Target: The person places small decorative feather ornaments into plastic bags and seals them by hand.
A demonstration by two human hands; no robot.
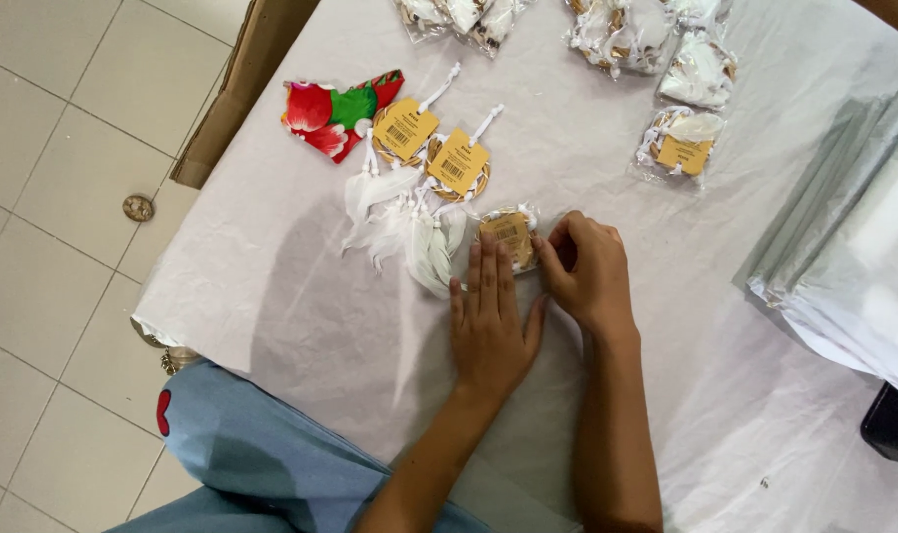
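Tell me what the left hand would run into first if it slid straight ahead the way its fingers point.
The left hand lies flat, fingers pointing up the table. Its fingertips already touch the small bagged dreamcatcher. Beyond that, likely the tagged dreamcatcher.

clear packets at table's far edge, yellow tags – mid-table

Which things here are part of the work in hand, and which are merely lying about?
In hand:
left hand, flat on the table
right hand
small bagged feather ornament at their fingertips

Lying about:
two unbagged feather ornaments
floral cloth
bagged ornaments
stack of clear bags
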